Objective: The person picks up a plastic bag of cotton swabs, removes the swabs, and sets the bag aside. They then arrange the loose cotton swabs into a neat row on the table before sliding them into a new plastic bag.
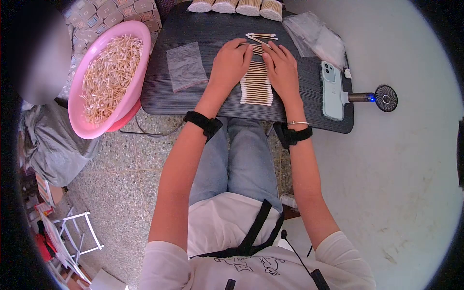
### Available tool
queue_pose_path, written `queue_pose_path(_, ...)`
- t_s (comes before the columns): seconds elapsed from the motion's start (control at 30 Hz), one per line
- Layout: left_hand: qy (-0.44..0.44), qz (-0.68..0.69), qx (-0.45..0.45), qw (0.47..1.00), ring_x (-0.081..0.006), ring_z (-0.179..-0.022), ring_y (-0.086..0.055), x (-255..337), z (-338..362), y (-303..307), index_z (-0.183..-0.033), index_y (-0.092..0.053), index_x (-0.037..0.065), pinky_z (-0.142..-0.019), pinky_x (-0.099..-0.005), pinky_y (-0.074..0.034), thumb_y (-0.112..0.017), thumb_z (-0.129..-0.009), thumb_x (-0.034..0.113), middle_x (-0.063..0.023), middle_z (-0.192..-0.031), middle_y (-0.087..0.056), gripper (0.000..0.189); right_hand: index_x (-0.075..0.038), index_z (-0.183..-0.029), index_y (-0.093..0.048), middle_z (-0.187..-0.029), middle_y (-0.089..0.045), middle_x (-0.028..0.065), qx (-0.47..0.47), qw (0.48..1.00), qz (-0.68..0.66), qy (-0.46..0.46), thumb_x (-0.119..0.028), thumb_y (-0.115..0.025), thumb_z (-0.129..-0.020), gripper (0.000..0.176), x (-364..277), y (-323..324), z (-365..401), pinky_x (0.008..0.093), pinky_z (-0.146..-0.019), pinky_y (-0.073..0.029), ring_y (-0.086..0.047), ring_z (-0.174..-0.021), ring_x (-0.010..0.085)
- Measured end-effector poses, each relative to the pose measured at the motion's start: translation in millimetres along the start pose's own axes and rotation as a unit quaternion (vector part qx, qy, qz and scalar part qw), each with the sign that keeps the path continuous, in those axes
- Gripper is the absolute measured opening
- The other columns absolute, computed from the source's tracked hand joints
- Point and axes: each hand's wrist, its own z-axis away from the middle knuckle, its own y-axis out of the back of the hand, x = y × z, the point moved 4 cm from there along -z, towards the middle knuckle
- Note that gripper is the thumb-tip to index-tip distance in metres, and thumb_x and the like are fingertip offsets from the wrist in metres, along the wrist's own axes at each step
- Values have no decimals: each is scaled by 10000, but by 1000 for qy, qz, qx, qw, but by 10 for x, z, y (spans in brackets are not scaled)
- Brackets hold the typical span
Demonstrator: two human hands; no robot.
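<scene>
A ladder-like row of cotton swabs (pixel 256 82) lies side by side on the dark table, white tips at both ends. At the far end of this row, my left hand (pixel 232 63) curls its fingers over the left ends of some swabs. Opposite it, my right hand (pixel 282 66) has thumb and forefinger closed at the right ends. Both hands seem to grip swabs between them, though the fingertips partly hide the contact. Just beyond the fingers, a few loose cotton swabs (pixel 263 35) lie at angles.
A pink basin (pixel 147 46) heaped with loose swabs stands left of the table (pixel 159 96). A clear plastic bag (pixel 186 66) lies left of my hands. Swab bundles (pixel 248 7) line the far edge. More plastic bags (pixel 319 36), a phone (pixel 332 92) and a small fan (pixel 386 98) are right.
</scene>
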Motion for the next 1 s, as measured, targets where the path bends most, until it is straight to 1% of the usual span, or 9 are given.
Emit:
queue_pose_path(0.17, 16, 28, 6, 999, -323, -1013, -601, -3, -16, 5, -1001, -665, -16, -884, -392, -481, -524, -931, 208, -151, -1100, -638, 274, -116, -1208, -610, -1300, -559, 78, 0, 1000, -5, 4, -311, -463, -966, 344, -4, 3, -5, 457, -1042, -326, -466, -1213, 338)
queue_pose_path(0.27, -6, 15, -6, 1000, -325, -1037, -588, -6, -24, 10, -1071, -639, -12, -907, -393, -467, -512, -933, 192, -152, -1112, -633, 277, -111, -1201, -612, -1306, -555, 76, -3, 1000, -6, 3, -305, -459, -967, 340, -13, 12, -4, 455, -1043, -324, -463, -1215, 339)
queue_pose_path(0.37, 18, 32, -35, 999, -327, -1084, -563, -38, -29, -23, -1145, -600, -2, -940, -394, -444, -505, -933, 171, -145, -1166, -610, 290, -95, -1188, -613, -1305, -555, 77, -2, 1000, -8, -3, -299, -454, -970, 339, -23, 21, -5, 453, -1046, -320, -462, -1219, 333)
queue_pose_path(0.47, -35, -17, 43, 998, -321, -1117, -543, 0, -21, -33, -1183, -569, 9, -975, -409, -412, -487, -941, 184, -138, -1199, -589, 310, -74, -1170, -612, -1292, -564, 80, -9, 999, -34, -11, -293, -450, -971, 338, -26, 28, -10, 450, -1045, -322, -464, -1220, 325)
queue_pose_path(0.57, -91, -80, 31, 992, -308, -1136, -532, 43, 4, -65, -1158, -582, 16, -1003, -414, -382, -466, -951, 210, -128, -1198, -584, 307, -62, -1154, -612, -1243, -585, 110, -5, 999, -41, 2, -278, -444, -973, 327, -35, 43, -21, 453, -1031, -334, -478, -1203, 326)
queue_pose_path(0.67, -60, -36, -29, 997, -302, -1105, -544, 18, 10, -74, -1142, -591, 26, -998, -419, -374, -443, -959, 219, -122, -1151, -596, 304, -64, -1161, -603, -1187, -602, 135, -3, 994, -100, -47, -253, -437, -976, 313, -1, 51, -42, 462, -1016, -343, -492, -1182, 335)
queue_pose_path(0.77, -44, -9, -40, 998, -255, -1084, -558, 28, 3, -46, -1117, -612, 39, -1007, -426, -365, -457, -947, 217, -104, -1116, -604, 291, -64, -1180, -590, -1150, -606, 153, 3, 992, -118, -39, -228, -435, -976, 304, -2, 57, -44, 451, -1000, -356, -514, -1146, 328)
queue_pose_path(0.87, -44, 14, -50, 998, -278, -1047, -566, 29, -14, -19, -1087, -617, 34, -984, -425, -378, -450, -947, 199, -118, -1080, -612, 273, -52, -1182, -583, -1142, -609, 150, -9, 991, -134, -27, -213, -435, -975, 301, 2, 68, -37, 427, -972, -384, -529, -1119, 318)
queue_pose_path(1.0, 9, 103, -42, 994, -312, -998, -580, -45, -45, -13, -1044, -624, 11, -948, -417, -402, -449, -943, 183, -142, -1018, -630, 265, -25, -1143, -600, -1098, -625, 156, 17, 983, -178, -45, -197, -435, -976, 291, -25, 131, -27, 407, -937, -411, -553, -1073, 319)
